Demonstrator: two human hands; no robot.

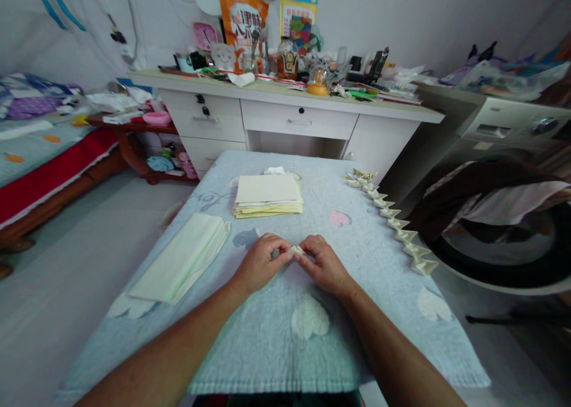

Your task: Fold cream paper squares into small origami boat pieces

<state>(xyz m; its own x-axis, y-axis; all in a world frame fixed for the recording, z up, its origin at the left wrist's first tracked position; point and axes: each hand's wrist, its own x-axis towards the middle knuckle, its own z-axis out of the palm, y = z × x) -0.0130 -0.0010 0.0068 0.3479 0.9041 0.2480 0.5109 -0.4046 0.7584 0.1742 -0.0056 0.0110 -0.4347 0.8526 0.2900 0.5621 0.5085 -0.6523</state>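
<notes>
Between my two hands, over the middle of the cloth-covered table (267, 335), is a small piece of folded pale paper (295, 250). My left hand (263, 259) pinches its left end. The other end sits between the thumb and fingers of my right hand (325, 263). Much of the paper is hidden by fingertips. Beyond my hands lies a stack of cream and yellow paper sheets (267, 190). Long pale green sheets (182, 258) lie to the left of my hands. Along the right edge runs a row of several folded paper shapes (405, 235) with pointed ends.
Behind the table stands a white desk (298, 114) crowded with jars, an orange snack bag (244, 26) and other small items. A washing machine (504, 127) with clothes in its open door is at the right. A bed (49, 151) is at the left.
</notes>
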